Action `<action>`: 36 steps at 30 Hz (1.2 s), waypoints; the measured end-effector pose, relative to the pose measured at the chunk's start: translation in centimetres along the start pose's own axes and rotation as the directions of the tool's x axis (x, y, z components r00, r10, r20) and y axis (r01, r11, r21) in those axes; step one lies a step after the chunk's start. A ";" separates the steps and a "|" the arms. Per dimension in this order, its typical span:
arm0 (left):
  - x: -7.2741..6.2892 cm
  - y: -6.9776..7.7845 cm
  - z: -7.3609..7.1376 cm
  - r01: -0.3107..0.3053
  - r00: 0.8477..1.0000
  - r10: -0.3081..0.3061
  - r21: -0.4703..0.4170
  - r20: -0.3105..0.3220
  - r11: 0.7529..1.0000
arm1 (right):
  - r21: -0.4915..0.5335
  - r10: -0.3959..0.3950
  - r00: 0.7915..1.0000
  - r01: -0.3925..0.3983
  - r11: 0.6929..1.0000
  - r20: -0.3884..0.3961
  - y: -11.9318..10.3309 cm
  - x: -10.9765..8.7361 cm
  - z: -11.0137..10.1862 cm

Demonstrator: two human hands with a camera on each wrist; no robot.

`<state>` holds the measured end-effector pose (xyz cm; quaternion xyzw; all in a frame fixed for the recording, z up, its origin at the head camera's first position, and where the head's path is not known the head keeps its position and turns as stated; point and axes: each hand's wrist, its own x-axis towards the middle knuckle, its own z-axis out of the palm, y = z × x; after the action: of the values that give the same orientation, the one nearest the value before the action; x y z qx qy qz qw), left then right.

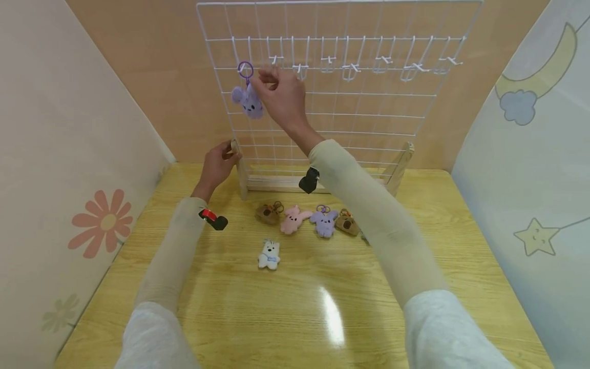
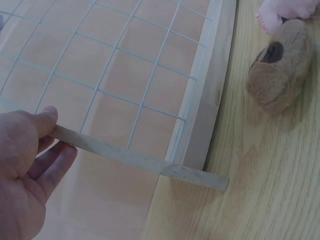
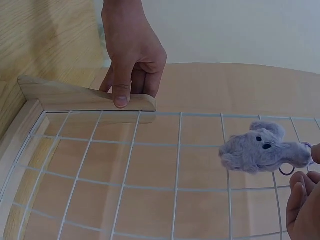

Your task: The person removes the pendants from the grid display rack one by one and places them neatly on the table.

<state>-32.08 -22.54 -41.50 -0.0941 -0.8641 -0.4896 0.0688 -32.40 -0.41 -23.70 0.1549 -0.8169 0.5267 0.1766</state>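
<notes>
A purple plush keychain (image 1: 252,106) hangs in front of the white wire grid, its purple ring (image 1: 246,69) at the leftmost hook. My right hand (image 1: 283,97) pinches this keychain near its upper end, beside the ring. In the right wrist view the plush (image 3: 252,147) shows its face, and only the fingertips of the right hand (image 3: 305,207) come into frame. Lower down, my left hand (image 1: 218,166) grips the top of the stand's left wooden upright. The left wrist view shows thumb and fingers of the left hand (image 2: 30,165) around the end of that wooden upright (image 2: 125,156).
Several white hooks (image 1: 352,67) line the upper grid. Before the stand lie a brown plush (image 1: 267,214), a pink plush (image 1: 292,220), another purple plush (image 1: 324,224) and a second brown plush (image 1: 346,224). A white plush (image 1: 269,255) lies nearer on the wooden table (image 1: 258,318).
</notes>
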 end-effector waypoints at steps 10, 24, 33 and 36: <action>0.1 0.1 -0.1 0.001 1.000 -0.001 -0.007 -0.004 1.000 | 0.001 -0.003 0.997 0.003 1.000 -0.079 -0.3 0.6 1.0; 0.1 0.0 0.0 -0.024 1.000 0.024 0.006 -0.013 1.000 | -0.081 0.072 0.991 -0.082 0.993 -0.113 -1.0 1.1 1.7; 0.0 0.1 0.0 -0.038 0.999 0.038 0.015 -0.014 0.999 | -0.142 0.098 0.986 -0.117 0.983 -0.132 -1.4 1.3 1.8; -0.1 0.2 0.0 -0.039 0.999 0.039 0.014 -0.011 0.999 | -0.142 0.080 0.987 -0.100 0.985 -0.137 -1.4 1.2 1.8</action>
<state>-31.97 -22.46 -41.31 -0.1077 -0.8651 -0.4828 0.0838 -33.11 -2.65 -22.69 0.0694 -0.8468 0.4808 0.2166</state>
